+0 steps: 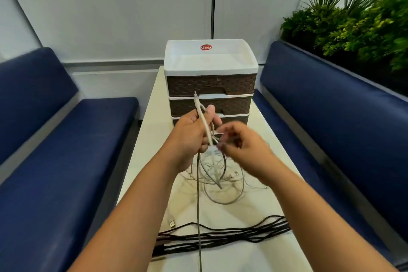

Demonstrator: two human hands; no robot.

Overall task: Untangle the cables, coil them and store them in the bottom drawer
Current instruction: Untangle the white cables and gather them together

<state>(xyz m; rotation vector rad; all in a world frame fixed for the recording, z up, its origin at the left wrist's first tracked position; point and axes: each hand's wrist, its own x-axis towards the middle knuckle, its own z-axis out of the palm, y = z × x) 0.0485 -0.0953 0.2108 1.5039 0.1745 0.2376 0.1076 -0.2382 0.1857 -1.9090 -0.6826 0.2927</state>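
My left hand (194, 134) is raised over the table and grips a bunch of white cable (204, 126), one plug end sticking up past my fingers. My right hand (240, 146), blurred, pinches the same cable just beside the left hand. Loops of white and grey cable (220, 183) hang down from both hands onto the table in a tangle. A grey cable (198, 216) drops straight toward me. A long black cable (231, 235), folded in several strands, lies across the near table. The drawer unit (210, 86) with brown woven fronts stands behind my hands; its bottom drawer is mostly hidden.
The narrow cream table (260, 183) runs between two blue benches, one at the left (66, 161) and one at the right (331, 128). A USB plug (171, 223) lies near the black cable. Green plants (357, 20) fill a planter behind the right bench.
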